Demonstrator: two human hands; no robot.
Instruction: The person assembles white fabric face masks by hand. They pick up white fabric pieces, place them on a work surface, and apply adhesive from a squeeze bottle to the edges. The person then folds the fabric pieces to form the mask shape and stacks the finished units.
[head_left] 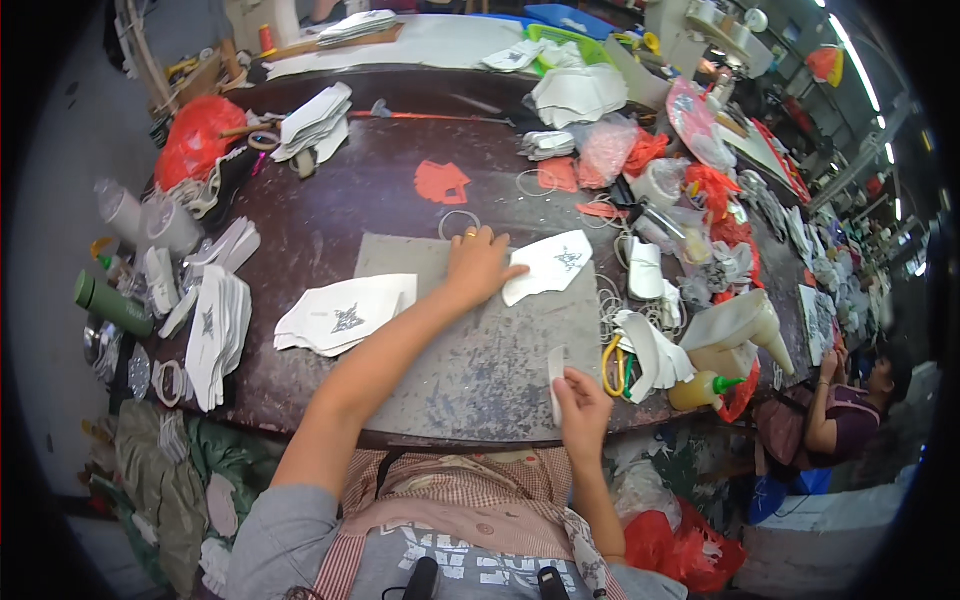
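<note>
My left hand (477, 264) reaches over the grey board (470, 390), with its thumb spread away from its fingers. The thumb tip meets the left edge of a white cut piece with a dark printed motif (550, 267). Just beyond the fingertips lies a thin pale loop of cord (458, 217); I cannot tell whether they touch it. My right hand (583, 404), near the board's front right corner, pinches a narrow white strip (556, 375) upright between thumb and fingers. Left of my left forearm, a stack of similar white printed pieces (345, 318) overlaps the board's edge.
Red cut pieces (441, 182) lie farther back. At right are yellow-handled scissors (613, 368), a yellow bottle with a green tip (697, 391) and tangled cord. White stacks (218, 335) and a green flask (112, 304) stand left. Another person (845, 415) sits far right.
</note>
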